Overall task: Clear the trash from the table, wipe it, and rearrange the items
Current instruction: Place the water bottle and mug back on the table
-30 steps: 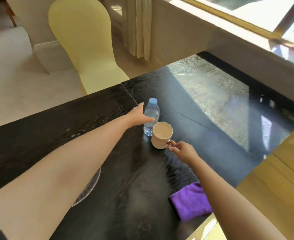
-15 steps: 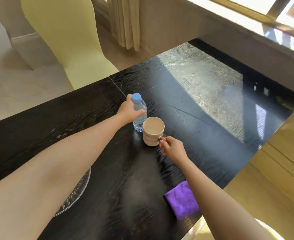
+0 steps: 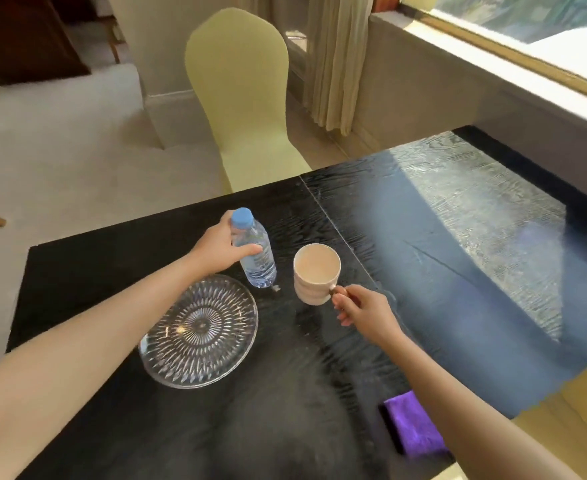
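A glass plate (image 3: 198,330) lies on the dark surface (image 3: 285,427) under the left forearm. Just past it, the left hand (image 3: 221,249) grips the upright bottle (image 3: 255,252) — fingers (image 3: 250,250) wrapped round its upper body. To the right stands the mug (image 3: 314,273); the right hand (image 3: 363,311) pinches its handle — fingers closed on it. A purple cloth (image 3: 415,426) lies near the edge.

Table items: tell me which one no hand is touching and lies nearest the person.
The purple cloth, folded at the table's near edge. The glass plate is also untouched but farther away.
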Motion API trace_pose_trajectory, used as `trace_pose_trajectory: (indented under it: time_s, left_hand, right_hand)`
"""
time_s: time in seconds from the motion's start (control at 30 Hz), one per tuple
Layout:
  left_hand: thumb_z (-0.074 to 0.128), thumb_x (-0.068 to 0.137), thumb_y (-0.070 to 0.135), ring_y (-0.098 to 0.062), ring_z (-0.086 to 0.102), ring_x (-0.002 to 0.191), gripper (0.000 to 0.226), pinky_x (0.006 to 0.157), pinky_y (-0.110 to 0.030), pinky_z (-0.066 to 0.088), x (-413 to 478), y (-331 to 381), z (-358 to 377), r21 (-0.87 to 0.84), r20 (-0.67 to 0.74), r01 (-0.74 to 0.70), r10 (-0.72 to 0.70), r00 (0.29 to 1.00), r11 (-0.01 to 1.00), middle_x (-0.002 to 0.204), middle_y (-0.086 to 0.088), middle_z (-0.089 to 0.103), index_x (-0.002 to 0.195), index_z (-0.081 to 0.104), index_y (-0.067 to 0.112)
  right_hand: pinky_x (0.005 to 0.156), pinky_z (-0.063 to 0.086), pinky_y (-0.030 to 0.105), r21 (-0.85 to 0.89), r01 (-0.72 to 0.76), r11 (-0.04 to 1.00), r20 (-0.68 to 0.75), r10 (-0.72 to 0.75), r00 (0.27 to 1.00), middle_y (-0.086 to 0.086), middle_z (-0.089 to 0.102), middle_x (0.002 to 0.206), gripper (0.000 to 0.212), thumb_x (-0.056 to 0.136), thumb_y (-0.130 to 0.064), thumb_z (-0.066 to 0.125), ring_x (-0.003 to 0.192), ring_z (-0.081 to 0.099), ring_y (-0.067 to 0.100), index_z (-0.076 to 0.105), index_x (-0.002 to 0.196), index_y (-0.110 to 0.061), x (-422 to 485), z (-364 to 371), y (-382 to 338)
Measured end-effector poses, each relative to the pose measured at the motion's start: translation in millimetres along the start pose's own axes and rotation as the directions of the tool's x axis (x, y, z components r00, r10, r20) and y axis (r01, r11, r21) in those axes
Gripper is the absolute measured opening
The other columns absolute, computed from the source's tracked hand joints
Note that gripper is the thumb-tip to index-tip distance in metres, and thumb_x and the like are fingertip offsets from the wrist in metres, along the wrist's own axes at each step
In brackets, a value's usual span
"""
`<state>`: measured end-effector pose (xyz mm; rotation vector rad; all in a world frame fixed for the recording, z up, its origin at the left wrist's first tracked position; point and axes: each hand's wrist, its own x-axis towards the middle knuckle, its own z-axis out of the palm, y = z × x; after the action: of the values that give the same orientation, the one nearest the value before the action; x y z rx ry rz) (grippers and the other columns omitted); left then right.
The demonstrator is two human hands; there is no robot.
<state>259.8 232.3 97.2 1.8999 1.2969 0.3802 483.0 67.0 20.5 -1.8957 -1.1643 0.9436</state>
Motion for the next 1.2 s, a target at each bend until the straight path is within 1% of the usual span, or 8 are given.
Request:
trace_pose_trajectory:
  time_s: [0.1,0.2,0.5,0.7,0.8,0.93,1.1,1.2]
  left_hand:
    - [0.073,0.079,0.027,-0.023,0.052,0.122,0.074,0.09,-0.029,0.041,-30,-30,-44,-0.005,-0.098,0.078,-0.078,0.992,0.997,0.132,-0.008,0.055,0.138,0.03,0.015]
    - [0.074,0.078,0.028,-0.023,0.053,0.121,0.074,0.089,-0.028,0.04,-59,-62,-80,-0.016,-0.205,0.15,-0.15,0.967,0.989,0.131,-0.008,0.055,0.138,0.032,0.015]
    - [0.076,0.076,0.024,-0.024,0.054,0.118,0.071,0.084,-0.028,0.039,-129,-146,-139,-0.11,-0.367,0.331,-0.348,0.863,0.937,0.129,-0.009,0.057,0.135,0.036,0.014]
    - [0.074,0.078,0.021,-0.023,0.051,0.122,0.067,0.085,-0.027,0.037,-152,-191,-146,-0.147,-0.338,0.403,-0.429,0.838,0.903,0.132,-0.01,0.055,0.133,0.036,0.013]
    - [0.073,0.079,0.021,-0.024,0.05,0.124,0.071,0.088,-0.028,0.038,-155,-207,-146,-0.157,-0.29,0.409,-0.438,0.851,0.899,0.135,-0.009,0.052,0.137,0.033,0.014]
    - [0.072,0.08,0.023,-0.023,0.047,0.128,0.074,0.093,-0.029,0.039,-152,-224,-142,-0.149,-0.22,0.388,-0.413,0.884,0.91,0.138,-0.009,0.048,0.139,0.029,0.015]
    - [0.071,0.082,0.022,-0.023,0.044,0.13,0.073,0.092,-0.026,0.037,-147,-238,-140,-0.137,-0.195,0.346,-0.368,0.909,0.928,0.141,-0.008,0.044,0.14,0.027,0.015]
    - [0.071,0.081,0.022,-0.023,0.044,0.13,0.074,0.096,-0.031,0.041,-146,-245,-142,-0.129,-0.168,0.322,-0.341,0.925,0.938,0.141,-0.007,0.044,0.14,0.027,0.016]
  right_hand:
    - [0.057,0.056,0.024,0.005,0.049,0.999,0.061,-0.049,0.997,0.007,0.063,0.069,0.016,0.092,-0.012,0.055,0.056,0.059,0.012,0.064,0.083,-0.002,-6,28,-23]
    - [0.053,0.054,0.015,-0.018,0.097,0.995,0.12,-0.095,0.988,0.007,0.065,0.072,0.019,0.092,-0.014,0.054,0.051,0.058,0.002,0.065,0.083,-0.001,-9,62,-43]
    - [0.052,0.05,0.014,-0.014,0.206,0.978,0.303,-0.192,0.933,0.002,0.063,0.064,0.019,0.091,-0.016,0.057,0.046,0.056,0.001,0.065,0.078,-0.004,-29,179,-97]
    - [0.053,0.051,0.014,0.068,0.131,0.989,0.398,-0.148,0.905,-0.001,0.063,0.067,0.012,0.092,-0.018,0.056,0.049,0.056,0.0,0.065,0.087,-0.011,-59,257,-106]
    - [0.056,0.054,0.021,0.083,0.098,0.992,0.427,-0.124,0.896,-0.004,0.06,0.066,0.015,0.092,-0.018,0.055,0.053,0.057,0.006,0.065,0.091,-0.007,-74,287,-103]
    - [0.056,0.052,0.016,0.065,0.066,0.996,0.433,-0.088,0.897,-0.001,0.059,0.066,0.017,0.093,-0.02,0.053,0.053,0.056,0.004,0.063,0.085,-0.009,-90,318,-97]
    - [0.062,0.055,0.022,0.059,0.015,0.998,0.441,-0.039,0.897,0.005,0.06,0.07,0.021,0.094,-0.022,0.053,0.06,0.059,0.011,0.058,0.074,-0.017,-104,342,-89]
    - [0.067,0.056,0.027,0.044,-0.015,0.999,0.453,-0.007,0.891,0.004,0.062,0.074,0.014,0.093,-0.02,0.054,0.062,0.058,0.01,0.061,0.081,-0.014,-106,347,-82]
